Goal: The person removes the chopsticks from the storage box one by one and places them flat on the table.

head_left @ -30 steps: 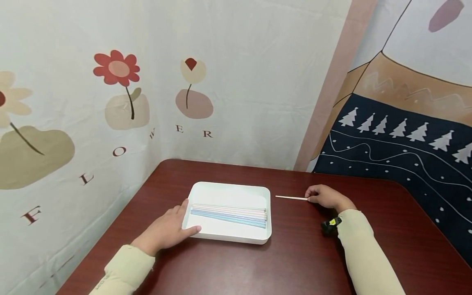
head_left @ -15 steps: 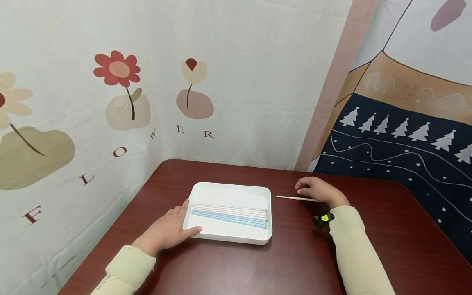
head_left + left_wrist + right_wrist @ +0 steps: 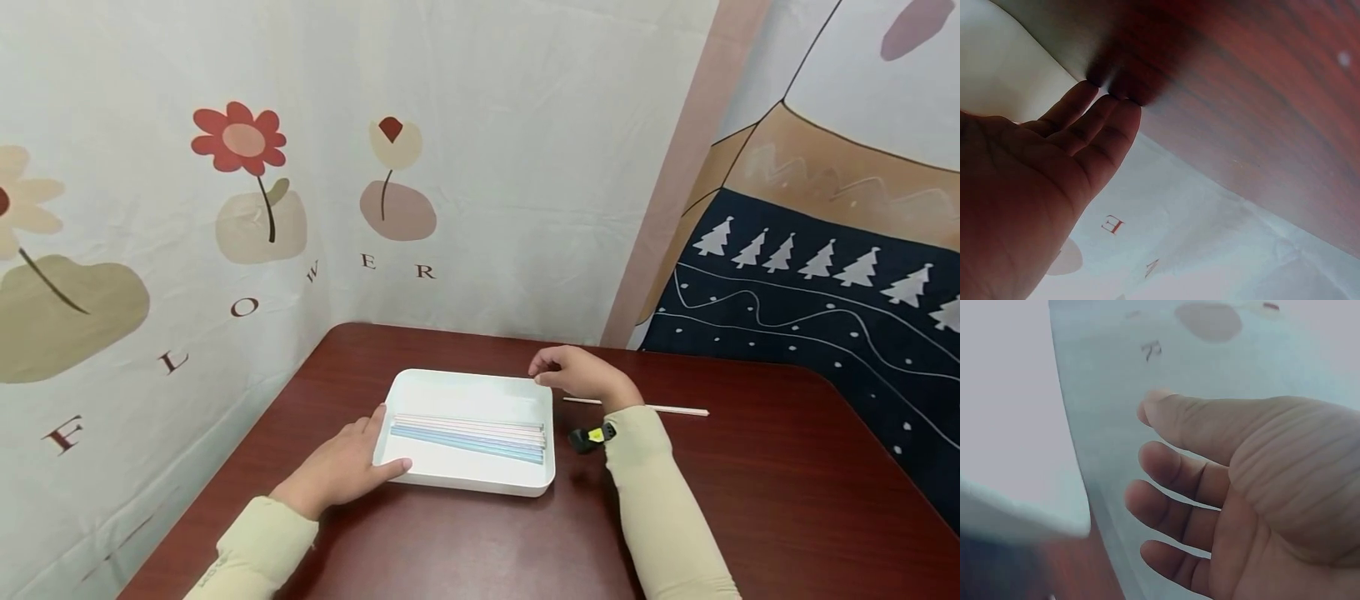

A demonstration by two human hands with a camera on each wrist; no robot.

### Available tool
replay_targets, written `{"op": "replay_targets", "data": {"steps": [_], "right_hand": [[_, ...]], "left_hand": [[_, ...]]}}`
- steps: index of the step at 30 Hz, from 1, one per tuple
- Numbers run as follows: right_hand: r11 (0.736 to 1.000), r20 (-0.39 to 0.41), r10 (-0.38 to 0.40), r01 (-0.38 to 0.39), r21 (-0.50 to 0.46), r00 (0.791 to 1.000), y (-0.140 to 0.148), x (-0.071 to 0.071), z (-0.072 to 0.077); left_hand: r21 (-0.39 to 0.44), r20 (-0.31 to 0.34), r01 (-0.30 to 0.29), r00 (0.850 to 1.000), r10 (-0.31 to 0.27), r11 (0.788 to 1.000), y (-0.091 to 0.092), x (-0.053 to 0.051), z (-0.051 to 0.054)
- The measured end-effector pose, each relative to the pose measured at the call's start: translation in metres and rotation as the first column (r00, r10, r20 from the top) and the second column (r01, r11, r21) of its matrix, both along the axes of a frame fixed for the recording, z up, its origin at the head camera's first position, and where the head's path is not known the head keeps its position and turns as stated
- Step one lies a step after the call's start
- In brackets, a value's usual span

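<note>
A shallow white tray (image 3: 472, 481) stands on the table with several thin pastel sticks (image 3: 468, 437), pinkish and blue, lying side by side in it. My left hand (image 3: 341, 462) rests against the tray's left end. Its thumb lies on the near rim, and its fingers lie along the left side. Over the tray's far right corner hovers my right hand (image 3: 577, 371), fingers loosely bent and holding nothing, as the right wrist view also shows. One thin whitish stick (image 3: 678, 409) lies on the table to the right of the tray, partly covered by my right wrist.
The dark red wooden table (image 3: 757, 492) has rounded far corners. Behind it hangs a pale cloth (image 3: 510, 208) printed with flowers and letters. A dark blue cloth (image 3: 787, 308) with white trees hangs at the right.
My right hand has let go of the whitish stick, leaving it on the table, and has moved left to the tray's far right corner. My left hand and the tray have stayed put.
</note>
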State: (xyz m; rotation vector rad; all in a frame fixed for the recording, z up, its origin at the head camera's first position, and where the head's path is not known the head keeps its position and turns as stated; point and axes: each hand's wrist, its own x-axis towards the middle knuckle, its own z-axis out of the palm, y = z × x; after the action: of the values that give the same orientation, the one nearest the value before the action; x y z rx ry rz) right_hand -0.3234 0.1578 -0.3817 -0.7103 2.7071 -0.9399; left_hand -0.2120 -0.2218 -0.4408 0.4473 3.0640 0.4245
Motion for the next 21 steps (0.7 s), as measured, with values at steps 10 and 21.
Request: {"op": "replay_targets", "data": {"steps": [10,21], "right_hand": [[0.991,0.014,0.133,-0.133,-0.009,0.991,-0.055,-0.006,-0.008],[0.978,0.095,0.208,-0.207,-0.027,0.973,-0.091,-0.008,-0.04]], "left_hand": [[-0.009,-0.003,0.0,1.0,0.0,1.0,-0.001,0.0,0.0],[-0.01,-0.005,-0.011,1.0,0.011,1.0,0.0,0.0,0.0]]}}
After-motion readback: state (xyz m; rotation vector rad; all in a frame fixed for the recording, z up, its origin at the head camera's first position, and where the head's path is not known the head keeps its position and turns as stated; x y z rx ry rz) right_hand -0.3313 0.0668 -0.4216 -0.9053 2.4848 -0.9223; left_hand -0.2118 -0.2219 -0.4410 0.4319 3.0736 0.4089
